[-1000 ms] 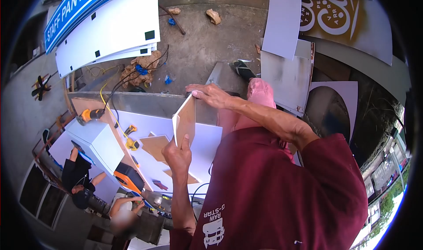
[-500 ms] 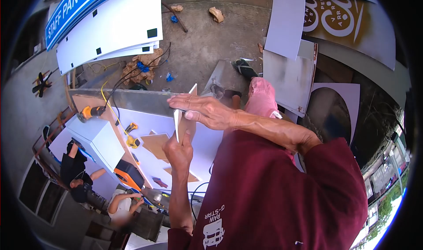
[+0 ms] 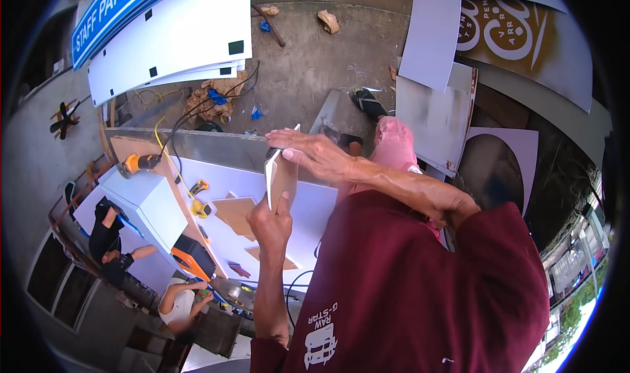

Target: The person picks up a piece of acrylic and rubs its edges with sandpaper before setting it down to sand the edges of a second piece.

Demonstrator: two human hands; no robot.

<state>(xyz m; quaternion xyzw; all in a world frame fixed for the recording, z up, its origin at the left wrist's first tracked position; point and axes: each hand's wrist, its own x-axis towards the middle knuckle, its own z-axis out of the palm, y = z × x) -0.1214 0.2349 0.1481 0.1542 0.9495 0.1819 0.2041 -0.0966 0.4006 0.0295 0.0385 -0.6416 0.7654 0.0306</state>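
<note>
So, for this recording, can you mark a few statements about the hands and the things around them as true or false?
1. The left hand grips a small panel. True.
2. The right hand is clear of the small panel. False: the right hand is at the small panel's upper end.
3. A brown piece lies on the white board. True.
4. The blue sign has black lettering. False: the blue sign's lettering is white.
5. The wearer's shirt is green. False: the shirt is maroon.
</note>
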